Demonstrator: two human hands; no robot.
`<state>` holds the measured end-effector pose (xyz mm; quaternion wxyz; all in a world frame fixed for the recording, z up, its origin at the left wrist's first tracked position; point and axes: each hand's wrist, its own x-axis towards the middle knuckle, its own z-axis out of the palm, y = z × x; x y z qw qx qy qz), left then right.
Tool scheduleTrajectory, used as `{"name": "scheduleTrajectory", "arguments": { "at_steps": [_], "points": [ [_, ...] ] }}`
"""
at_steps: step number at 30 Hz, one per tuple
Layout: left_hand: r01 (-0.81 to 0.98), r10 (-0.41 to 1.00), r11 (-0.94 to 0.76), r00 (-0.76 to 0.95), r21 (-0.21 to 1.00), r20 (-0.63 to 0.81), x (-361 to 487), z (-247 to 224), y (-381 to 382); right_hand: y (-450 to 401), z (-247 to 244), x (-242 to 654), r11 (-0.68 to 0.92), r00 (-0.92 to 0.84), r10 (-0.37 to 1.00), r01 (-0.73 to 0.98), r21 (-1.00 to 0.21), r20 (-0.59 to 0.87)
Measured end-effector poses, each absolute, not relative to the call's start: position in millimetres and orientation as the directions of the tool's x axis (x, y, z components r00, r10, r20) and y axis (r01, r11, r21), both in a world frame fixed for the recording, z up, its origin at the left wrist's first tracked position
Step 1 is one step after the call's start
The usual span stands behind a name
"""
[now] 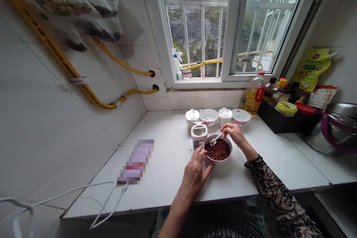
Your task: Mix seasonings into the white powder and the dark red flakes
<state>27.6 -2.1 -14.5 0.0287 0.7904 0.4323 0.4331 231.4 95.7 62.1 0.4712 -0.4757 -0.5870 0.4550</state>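
A white bowl (pixel 229 156) of small dark red beans or grains (pixel 219 150) stands near the counter's front edge. My left hand (pixel 195 169) curls around its left side, thumb below and fingertips at the rim. Pinched in my right hand (pixel 233 134) is a small white spoon (pixel 216 140), its scoop just over the contents at the bowl's back left. Right behind my left fingers stands a clear jar (pixel 198 137) with a white rim, its lower part partly hidden. Two white lidded jars (pixel 192 118) (pixel 225 116) and two flowered bowls (pixel 208 117) (pixel 241 117) line up farther back.
An oil bottle (pixel 253 96) and a black box (pixel 275 119) of condiments stand at the back right, beside a steel pot (pixel 334 130). A blurred purple item (pixel 136 161) and a white cable (pixel 108 202) lie left. The barred window (pixel 200 41) is behind.
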Motion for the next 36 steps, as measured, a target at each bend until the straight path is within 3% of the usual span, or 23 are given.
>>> {"name": "scheduleTrajectory", "arguments": {
  "at_steps": [11,20,29,36],
  "points": [
    [0.657,0.696,-0.634,0.253,0.408,0.672,27.9,-16.8,-0.1,97.0,61.2,231.2,0.145,-0.077,0.988,0.145,-0.979,0.135],
    [0.665,0.684,-0.635,0.247,0.393,0.686,28.2,-17.5,0.3,93.6,59.6,229.8,0.224,-0.037,0.974,0.339,-0.914,0.225],
    [0.663,0.689,-0.635,0.255,0.396,0.678,28.0,-15.4,-0.7,96.5,58.5,232.1,0.207,-0.044,0.978,0.28,-0.937,0.203],
    [0.663,0.705,-0.624,0.252,0.412,0.662,28.3,-14.8,-0.9,100.9,62.8,232.1,0.19,-0.036,0.982,0.082,-0.978,0.188]
  ]
}}
